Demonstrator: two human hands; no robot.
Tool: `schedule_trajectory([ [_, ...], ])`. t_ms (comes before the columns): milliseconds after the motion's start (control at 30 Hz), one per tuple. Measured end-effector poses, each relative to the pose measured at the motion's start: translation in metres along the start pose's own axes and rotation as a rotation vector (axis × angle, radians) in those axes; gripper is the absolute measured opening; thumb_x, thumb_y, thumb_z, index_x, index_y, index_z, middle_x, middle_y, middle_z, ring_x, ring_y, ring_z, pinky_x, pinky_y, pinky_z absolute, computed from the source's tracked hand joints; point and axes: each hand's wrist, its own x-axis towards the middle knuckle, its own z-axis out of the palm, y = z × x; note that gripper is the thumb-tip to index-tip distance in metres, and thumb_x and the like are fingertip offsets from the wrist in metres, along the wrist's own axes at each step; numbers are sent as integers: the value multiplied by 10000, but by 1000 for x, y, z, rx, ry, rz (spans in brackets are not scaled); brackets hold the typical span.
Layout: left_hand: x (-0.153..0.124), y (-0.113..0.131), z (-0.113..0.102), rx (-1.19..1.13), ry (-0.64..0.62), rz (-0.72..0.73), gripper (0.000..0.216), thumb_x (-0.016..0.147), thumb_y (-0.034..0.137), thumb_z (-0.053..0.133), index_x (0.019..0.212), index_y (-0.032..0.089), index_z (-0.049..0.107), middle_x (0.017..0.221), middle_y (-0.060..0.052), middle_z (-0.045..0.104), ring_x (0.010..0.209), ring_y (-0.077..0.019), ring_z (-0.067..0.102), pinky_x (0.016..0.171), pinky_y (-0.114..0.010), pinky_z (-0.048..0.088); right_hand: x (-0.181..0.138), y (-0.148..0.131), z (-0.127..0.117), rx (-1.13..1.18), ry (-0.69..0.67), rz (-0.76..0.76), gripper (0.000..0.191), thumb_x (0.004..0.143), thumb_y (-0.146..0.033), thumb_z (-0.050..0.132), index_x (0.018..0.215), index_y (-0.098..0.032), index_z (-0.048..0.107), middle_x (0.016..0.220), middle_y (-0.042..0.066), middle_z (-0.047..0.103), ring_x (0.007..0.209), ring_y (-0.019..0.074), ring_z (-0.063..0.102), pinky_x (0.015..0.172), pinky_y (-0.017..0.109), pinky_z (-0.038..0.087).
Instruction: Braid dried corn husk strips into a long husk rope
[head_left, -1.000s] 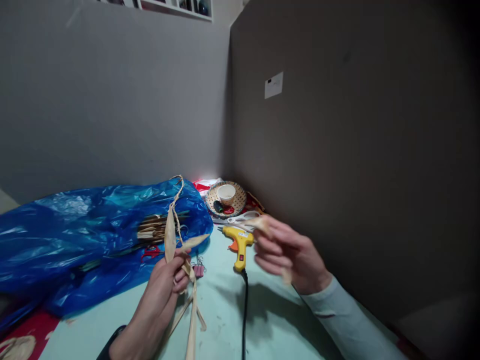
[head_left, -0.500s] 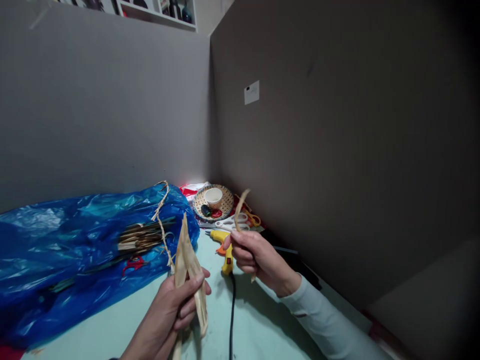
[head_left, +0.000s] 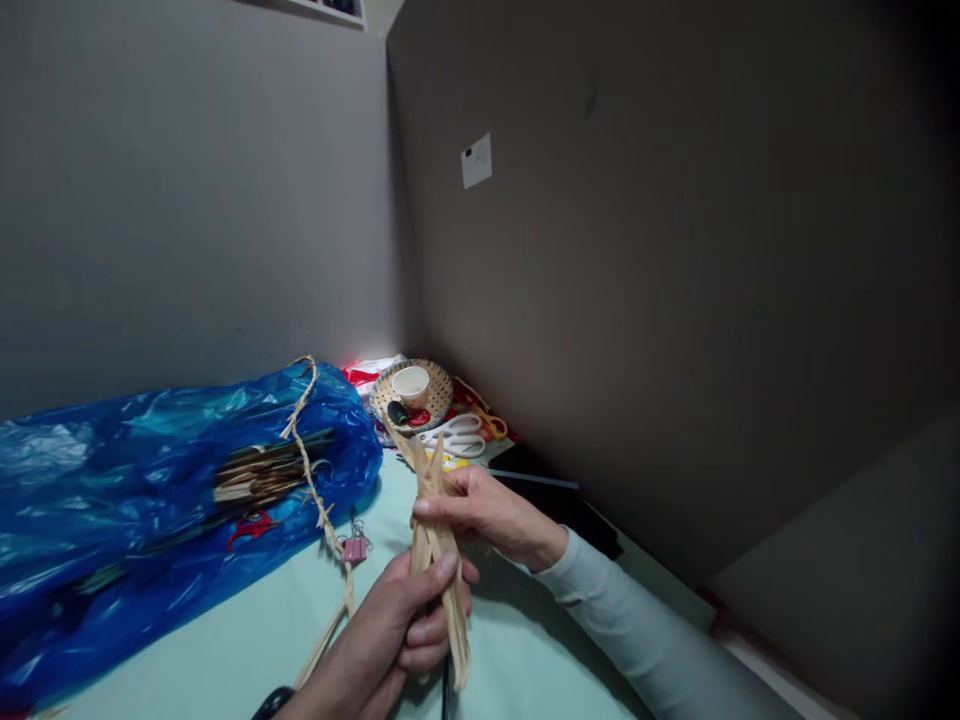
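One bundle of dry strips point(head_left: 432, 540) is above one table point(head_left: 240, 630) in the head view, pinched low between the left hand's point(head_left: 420, 615) thumb and fingers, higher up between the right hand's point(head_left: 484, 508). Beyond: one pink clip point(head_left: 355, 549), one bowl point(head_left: 411, 386) in one basket point(head_left: 442, 397).

Dim right wall point(head_left: 660, 300), glare on blue plastic point(head_left: 150, 470) (1 corner black).

We see white bowl point(head_left: 411, 385) in woven basket point(head_left: 442, 392), white-handled scissors point(head_left: 451, 431) near; blue plastic bag point(head_left: 127, 480) left; card point(head_left: 477, 162) on wall point(head_left: 637, 270).
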Motion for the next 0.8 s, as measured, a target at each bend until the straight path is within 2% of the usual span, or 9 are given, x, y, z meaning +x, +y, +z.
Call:
schedule_trajectory([
  [133, -2, -5, 8, 37, -20, -19, 329, 767, 393, 746, 947, 134, 652, 826, -49, 650, 435, -15, 335, 396, -156, 234, 0, -5, -13, -157, 57, -67, 355, 843, -477, 618, 794, -125, 625, 574, -42, 460, 470, 61, 279, 444, 217, 191],
  [200, -6, -9, 7, 212, 7, 13, 355, 776, 418, 723, 1001, 151, 660, 849, -66, 667, 492, -75, 456, 465, -210, 364, -1, -10, -24, -236, 111, -97, 371, 851, -487, 602, 790, -123, 636, 585, -37, 464, 488, 68, 290, 468, 221, 212],
  [267, -14, -10, -1, 511, 141, 132, 405, 766, 441, 716, 1070, 178, 673, 836, -67, 685, 557, -137, 526, 554, -264, 419, -3, -15, -36, -294, 151, -112, 368, 826, -482, 634, 740, -124, 633, 592, -32, 471, 512, 77, 321, 499, 229, 236],
  [333, -25, -4, -16, 792, 385, 304, 406, 753, 455, 714, 1089, 229, 692, 880, -62, 711, 636, -183, 562, 644, -295, 427, -7, -18, -48, -355, 214, -135, 334, 780, -452, 696, 734, -129, 626, 620, -24, 485, 554, 97, 366, 534, 238, 253],
  [433, -43, 14, -47, 903, 636, 390, 284, 768, 487, 667, 914, 251, 728, 1037, -63, 732, 932, -276, 612, 845, -324, 410, -11, -20, -56, -519, 418, -184, 396, 754, -415, 743, 1015, -141, 623, 777, 20, 574, 683, 156, 463, 602, 253, 285],
  [533, -57, 28, -77, 985, 819, 373, 273, 793, 494, 615, 864, 242, 694, 920, -51, 731, 885, -284, 603, 766, -315, 399, -13, -20, -56, -852, 665, -197, 513, 825, -506, 653, 1199, -168, 560, 889, 74, 643, 750, 215, 550, 636, 278, 325],
  [600, -61, 30, -90, 1035, 828, 352, 264, 809, 481, 601, 846, 232, 681, 873, -47, 720, 842, -274, 602, 736, -306, 393, -12, -21, -55, -943, 782, -250, 391, 912, -501, 524, 1107, -170, 597, 840, 74, 647, 717, 213, 560, 620, 284, 325],
  [700, -59, 23, -96, 1056, 750, 313, 256, 828, 463, 601, 846, 222, 688, 846, -43, 721, 816, -264, 615, 733, -297, 394, -10, -20, -55, -891, 887, -366, 330, 967, -396, 405, 851, -173, 619, 655, 25, 547, 592, 168, 473, 575, 287, 303],
  [800, -54, 16, -90, 1038, 683, 298, 227, 807, 427, 638, 839, 217, 718, 819, -38, 724, 769, -252, 618, 703, -287, 396, -6, -19, -45, -620, 743, -392, 285, 948, -368, 417, 877, -173, 613, 650, 4, 516, 575, 149, 449, 565, 279, 339],
])
